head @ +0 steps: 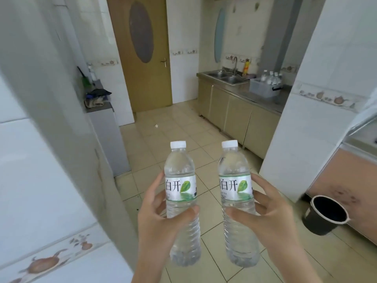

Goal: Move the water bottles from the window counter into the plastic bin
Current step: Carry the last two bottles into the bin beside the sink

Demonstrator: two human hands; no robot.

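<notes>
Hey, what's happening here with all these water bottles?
A person is carrying two capped water bottles through a tiled kitchen, one upright in each hand: the left hand holds the left bottle, the right hand holds the right bottle. Across the room, a grey plastic bin sits on the counter beside the sink, with several bottles already standing in it. These two look headed there next.
</notes>
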